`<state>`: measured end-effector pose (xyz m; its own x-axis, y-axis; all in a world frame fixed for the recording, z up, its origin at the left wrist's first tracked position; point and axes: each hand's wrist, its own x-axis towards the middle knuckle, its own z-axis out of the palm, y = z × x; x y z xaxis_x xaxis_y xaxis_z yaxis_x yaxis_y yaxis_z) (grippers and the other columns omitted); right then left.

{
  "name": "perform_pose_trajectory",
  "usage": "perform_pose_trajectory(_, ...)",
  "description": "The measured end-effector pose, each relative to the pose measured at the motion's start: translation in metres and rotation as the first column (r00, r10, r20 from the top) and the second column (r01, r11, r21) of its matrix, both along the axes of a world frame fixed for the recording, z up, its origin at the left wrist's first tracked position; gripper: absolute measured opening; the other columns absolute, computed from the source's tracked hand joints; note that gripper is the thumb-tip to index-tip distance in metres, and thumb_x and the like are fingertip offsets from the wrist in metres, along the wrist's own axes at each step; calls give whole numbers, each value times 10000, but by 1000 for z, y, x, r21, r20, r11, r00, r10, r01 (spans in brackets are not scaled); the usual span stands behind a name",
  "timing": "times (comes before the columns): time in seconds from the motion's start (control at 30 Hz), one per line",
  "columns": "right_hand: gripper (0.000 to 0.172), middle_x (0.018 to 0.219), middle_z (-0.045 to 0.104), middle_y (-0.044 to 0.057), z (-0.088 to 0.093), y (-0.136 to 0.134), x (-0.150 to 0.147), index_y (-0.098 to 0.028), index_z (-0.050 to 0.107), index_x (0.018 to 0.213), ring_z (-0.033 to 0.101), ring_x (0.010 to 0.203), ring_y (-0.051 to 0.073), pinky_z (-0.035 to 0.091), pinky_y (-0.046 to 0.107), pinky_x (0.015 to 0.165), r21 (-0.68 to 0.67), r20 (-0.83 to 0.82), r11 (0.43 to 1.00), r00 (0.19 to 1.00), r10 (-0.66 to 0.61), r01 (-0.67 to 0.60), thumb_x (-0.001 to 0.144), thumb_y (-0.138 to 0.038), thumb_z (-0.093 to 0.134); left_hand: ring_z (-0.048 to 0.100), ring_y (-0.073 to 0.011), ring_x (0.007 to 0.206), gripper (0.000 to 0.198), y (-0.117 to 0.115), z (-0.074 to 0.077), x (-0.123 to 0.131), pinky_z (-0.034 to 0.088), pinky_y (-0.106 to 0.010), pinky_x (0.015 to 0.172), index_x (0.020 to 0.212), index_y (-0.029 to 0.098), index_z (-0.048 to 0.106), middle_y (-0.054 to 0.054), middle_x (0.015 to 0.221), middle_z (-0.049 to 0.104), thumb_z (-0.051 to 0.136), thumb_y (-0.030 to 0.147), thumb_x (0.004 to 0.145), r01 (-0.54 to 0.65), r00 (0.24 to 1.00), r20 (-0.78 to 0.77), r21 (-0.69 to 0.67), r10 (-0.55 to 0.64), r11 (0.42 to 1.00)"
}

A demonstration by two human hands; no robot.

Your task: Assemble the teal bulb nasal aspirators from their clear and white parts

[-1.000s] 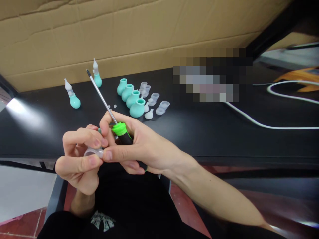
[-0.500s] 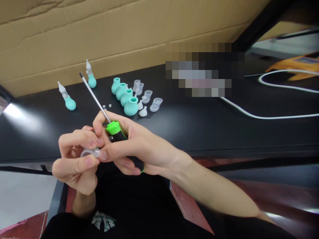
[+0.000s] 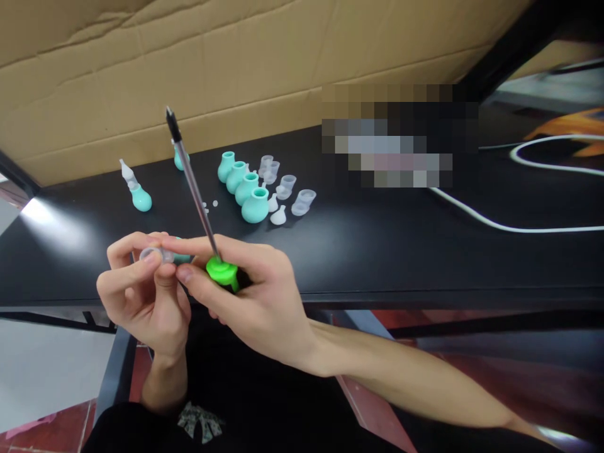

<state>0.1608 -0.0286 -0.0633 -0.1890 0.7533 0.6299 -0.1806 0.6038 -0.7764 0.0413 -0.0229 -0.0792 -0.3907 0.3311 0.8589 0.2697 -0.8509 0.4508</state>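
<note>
My left hand (image 3: pixel 136 283) pinches a clear plastic connector piece (image 3: pixel 166 255) between thumb and fingers. My right hand (image 3: pixel 259 292) is wrapped round a screwdriver (image 3: pixel 221 269) with a green and black handle; its metal shaft slants up and away over the table. The right thumb and forefinger also reach to the connector. A bit of teal (image 3: pixel 183 258) shows beside the connector, mostly hidden by the fingers. Beyond the hands stand several open teal rubber bulbs (image 3: pixel 255 206) in a row. Small white pear-shaped tips (image 3: pixel 278 216) and clear connectors (image 3: pixel 303 202) lie to their right.
Teal bulb with clear nozzle (image 3: pixel 141 198) lies at the left of the black table (image 3: pixel 387 251); another teal bulb (image 3: pixel 180 160) is partly behind the screwdriver. Tiny white bits (image 3: pixel 215 203) lie near it. A white cable (image 3: pixel 472 217) runs right; cardboard (image 3: pixel 212 69) stands behind.
The screwdriver has turned more upright with my right hand. The right forefinger now stretches over to the connector, and some teal shows beside it. The view has shifted slightly.
</note>
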Motion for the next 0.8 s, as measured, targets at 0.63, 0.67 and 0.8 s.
perform_pose_trajectory(0.63,150,991,877,-13,-12,-2,-15,-179,795,1102,798,760,88,648,167,688,132,-93,964,971,-221,232,982,-103,746,796,-166,937,217,2,-7,4,722,-367,842,1025,293,775,19,1061,671,819,98,940,-150,989,-13,-29,150,988)
perform_pose_trajectory(0.67,152,996,877,-13,-12,-2,-14,-178,791,1108,794,755,84,647,167,690,134,-88,962,969,-229,239,983,-104,745,795,-161,945,236,1,-7,4,720,-360,844,1029,292,780,22,1063,675,819,80,933,-132,991,-11,-21,131,991)
perform_pose_trajectory(0.8,165,927,847,-26,-10,-2,-13,-204,775,1117,743,687,85,633,201,655,101,-57,968,973,-225,230,980,-123,729,782,-165,945,234,-1,-4,5,712,-372,846,1012,298,794,3,1077,676,855,88,931,-86,996,14,-41,87,995)
